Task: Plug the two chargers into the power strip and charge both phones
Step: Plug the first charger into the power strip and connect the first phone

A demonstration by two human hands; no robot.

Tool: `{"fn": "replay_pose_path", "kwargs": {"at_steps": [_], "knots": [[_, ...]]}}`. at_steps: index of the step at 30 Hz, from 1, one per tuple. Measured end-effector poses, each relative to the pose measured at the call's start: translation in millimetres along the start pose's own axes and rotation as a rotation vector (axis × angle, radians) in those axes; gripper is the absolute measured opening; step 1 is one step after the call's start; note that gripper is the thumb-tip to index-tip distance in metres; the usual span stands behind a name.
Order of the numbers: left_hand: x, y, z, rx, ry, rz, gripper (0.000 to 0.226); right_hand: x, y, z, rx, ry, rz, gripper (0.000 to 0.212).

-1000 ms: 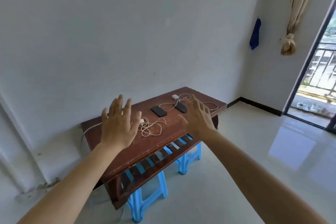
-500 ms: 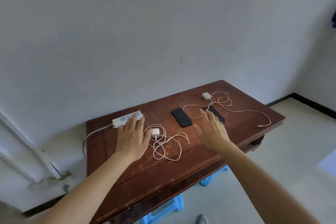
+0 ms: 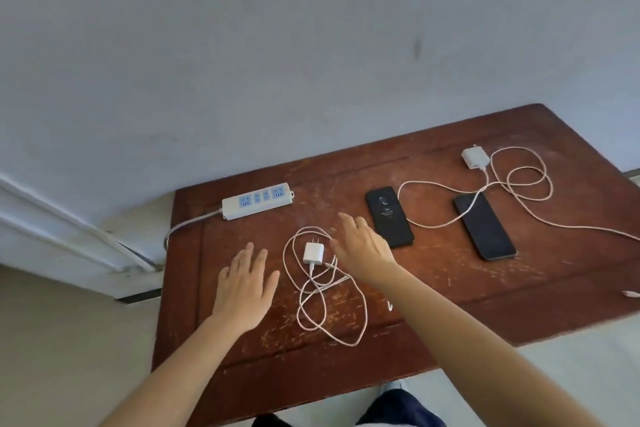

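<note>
Both hands hover palm-down and empty over the table: the left hand (image 3: 244, 288) has its fingers spread flat, and the right hand (image 3: 363, 248) reaches forward with its fingers loosely extended, gripping nothing.

Beneath them spreads the scratched dark wooden table (image 3: 450, 308), pushed against a pale wall (image 3: 311, 45) beyond the fingertips.

Beyond the left hand, near the table's far edge, lies the white power strip (image 3: 258, 200), its blue-faced sockets all unoccupied and its cord trailing off the table's left edge.

Just past the right hand's fingers lies a black phone (image 3: 389, 217), face up with a faint screen mark. Further to the right of that hand, well apart from it, lies a second black phone (image 3: 484, 226), its screen dark.

Between the two hands sits a small white charger (image 3: 313, 252), prongs pointing away, with its pale cable (image 3: 329, 305) looped loosely toward the wrists; the right hand's thumb side hangs just beside it.

Far beyond and to the right of the right hand rests the other white charger (image 3: 474, 158), its cable (image 3: 526, 180) coiling past the second phone and running between the two phones.
</note>
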State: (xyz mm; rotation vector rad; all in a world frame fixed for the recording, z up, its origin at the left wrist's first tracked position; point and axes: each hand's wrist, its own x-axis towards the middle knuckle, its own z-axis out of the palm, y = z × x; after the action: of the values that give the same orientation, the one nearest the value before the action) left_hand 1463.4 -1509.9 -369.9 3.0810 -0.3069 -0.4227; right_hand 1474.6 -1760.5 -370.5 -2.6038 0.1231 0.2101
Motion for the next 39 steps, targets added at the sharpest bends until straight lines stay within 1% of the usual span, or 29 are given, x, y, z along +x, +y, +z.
{"fn": "replay_pose_path", "kwargs": {"at_steps": [4, 6, 11, 14, 17, 19, 22, 24, 26, 27, 30, 32, 33, 35, 39], "knots": [[16, -25, 19, 0.019, -0.084, 0.015, 0.064, 18, -17, 36, 0.008, -0.108, 0.021, 0.061], [22, -42, 29, 0.014, -0.128, 0.032, 0.064, 21, -28, 51, -0.002, -0.133, 0.056, 0.061], [27, -88, 59, 0.002, -0.255, 0.097, 0.061, 19, -49, 84, -0.072, -0.132, 0.249, 0.067], [25, -111, 73, 0.053, -0.229, 0.194, 0.060, 18, -53, 96, -0.075, -0.170, 0.310, 0.069], [29, -117, 73, 0.065, -0.217, 0.247, 0.058, 19, -57, 104, -0.104, -0.142, 0.338, 0.066], [32, -116, 71, 0.056, -0.209, 0.253, 0.056, 20, -60, 106, -0.130, -0.139, 0.343, 0.064], [37, -117, 66, -0.050, -0.145, 0.231, 0.049, 25, -59, 105, -0.129, -0.225, 0.278, 0.062], [44, -118, 62, -0.139, -0.077, 0.214, 0.043, 26, -61, 97, -0.002, -0.258, 0.204, 0.061], [54, -119, 59, -0.175, -0.002, 0.209, 0.040, 28, -65, 87, 0.187, -0.215, 0.154, 0.058], [60, -119, 56, -0.182, 0.025, 0.194, 0.041, 32, -68, 81, 0.299, -0.176, 0.159, 0.059], [85, -124, 43, -0.190, 0.090, 0.116, 0.052, 53, -81, 60, 0.627, -0.104, 0.251, 0.058], [104, -128, 37, -0.199, 0.121, 0.078, 0.060, 76, -89, 47, 0.778, -0.066, 0.313, 0.052], [114, -130, 36, -0.208, 0.129, 0.060, 0.063, 88, -94, 42, 0.817, -0.047, 0.326, 0.051], [131, -133, 36, -0.226, 0.130, 0.016, 0.068, 112, -101, 37, 0.791, -0.039, 0.301, 0.052], [151, -141, 54, -0.207, 0.101, -0.003, 0.073, 153, -110, 42, 0.456, -0.072, 0.127, 0.053]]}}
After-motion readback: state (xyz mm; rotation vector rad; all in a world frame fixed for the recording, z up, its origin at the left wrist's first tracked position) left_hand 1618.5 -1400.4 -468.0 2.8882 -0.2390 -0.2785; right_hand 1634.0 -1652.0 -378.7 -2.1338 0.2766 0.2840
